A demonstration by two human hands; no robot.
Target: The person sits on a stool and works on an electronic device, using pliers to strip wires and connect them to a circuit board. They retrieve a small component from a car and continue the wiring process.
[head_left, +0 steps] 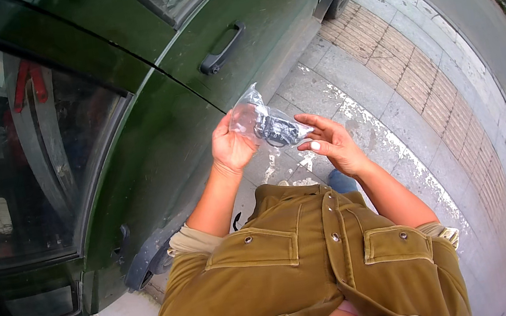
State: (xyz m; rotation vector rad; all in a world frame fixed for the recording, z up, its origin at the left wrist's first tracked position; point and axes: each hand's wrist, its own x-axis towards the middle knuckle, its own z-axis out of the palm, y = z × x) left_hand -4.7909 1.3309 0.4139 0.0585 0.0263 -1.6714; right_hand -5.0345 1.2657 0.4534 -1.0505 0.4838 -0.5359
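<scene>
A small clear plastic bag (248, 118) is held up in front of my body, beside the green car's side. Inside it lies a black object (278, 129) with curved parts; the crinkled plastic hides its exact kind. My left hand (233, 148) grips the bag's wide left end, the fingers behind the plastic. At the narrower right end, my right hand (337, 144) has the bag's corner between its bent fingers and thumb, in a loose hold.
The dark green car (146, 155) stands along my left, with a black door handle (222, 49) close beyond the bag. Through its rear side window (35, 159) show red and grey items. Grey paving (346, 77) with a tan textured strip (412, 73) runs along my right.
</scene>
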